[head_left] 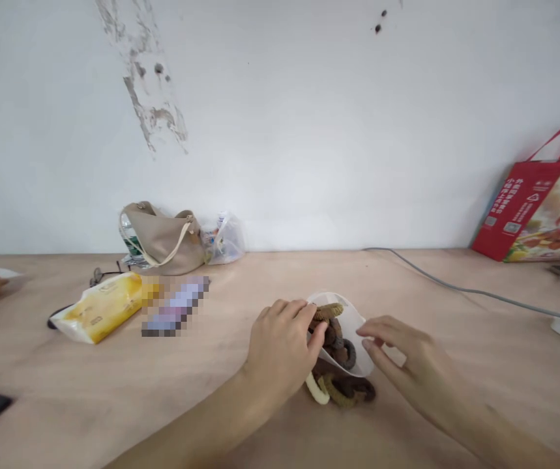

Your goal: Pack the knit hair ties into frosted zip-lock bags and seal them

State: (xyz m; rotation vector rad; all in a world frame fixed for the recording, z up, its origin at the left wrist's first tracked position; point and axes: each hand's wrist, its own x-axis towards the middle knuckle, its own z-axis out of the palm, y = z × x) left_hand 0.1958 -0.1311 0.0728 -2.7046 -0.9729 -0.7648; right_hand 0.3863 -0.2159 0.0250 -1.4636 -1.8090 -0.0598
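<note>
The left hand [280,348] has its fingers curled around the rim of a thin white bag [351,326] holding brown knitted loops [343,389], perhaps hair ties. The right hand [421,365] is open, its fingertips just beside the bag. All this lies near the front edge of the plywood bench [260,280]. The loops should be light and soft, the bag slippery; its rim offers the best hold.

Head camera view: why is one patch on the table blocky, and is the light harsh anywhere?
In the head view, the patch beside the yellow packet is coarsely pixelated, hiding what lies there; the light is soft and even, with no hard glare; only faint shadows fall near the left hand, the right hand and the white pouch, which all look fairly sharp.
</note>
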